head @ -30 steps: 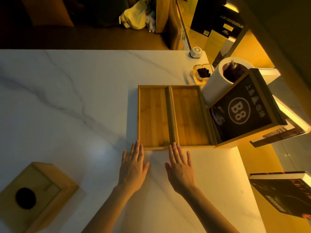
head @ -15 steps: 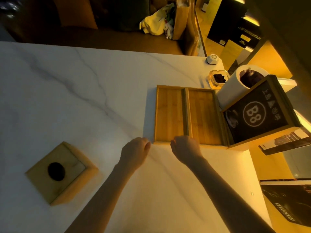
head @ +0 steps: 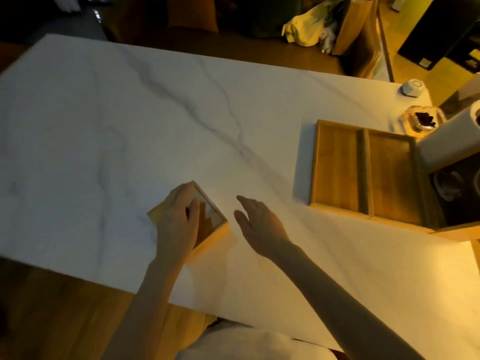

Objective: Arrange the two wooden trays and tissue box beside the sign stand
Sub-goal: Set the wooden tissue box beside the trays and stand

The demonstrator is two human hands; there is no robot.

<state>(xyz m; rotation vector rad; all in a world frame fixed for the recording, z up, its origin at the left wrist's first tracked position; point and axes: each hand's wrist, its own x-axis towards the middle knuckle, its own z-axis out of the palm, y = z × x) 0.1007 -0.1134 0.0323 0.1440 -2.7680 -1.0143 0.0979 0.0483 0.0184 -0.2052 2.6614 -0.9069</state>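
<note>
Two wooden trays lie side by side at the right of the white marble table: the left tray point(head: 335, 167) and the right tray point(head: 392, 175), their long rims touching. The right tray sits against the wooden sign stand point(head: 457, 196), cut off by the frame's right edge. The square wooden tissue box point(head: 210, 222) rests on the table near its front edge. My left hand point(head: 179, 219) lies on top of the box, fingers wrapped over its top. My right hand point(head: 259, 222) hovers just right of the box, fingers spread, holding nothing.
A white paper roll point(head: 449, 141) stands behind the sign stand. A glass ashtray point(head: 422, 122) with dark contents and a small white device point(head: 413, 87) sit at the far right corner. The table point(head: 130, 120) stretches left; its front edge lies close below the box.
Both hands left the trays' front rims and moved left. My left hand landed on the tissue box; my right hand opened beside it. The view swung left.
</note>
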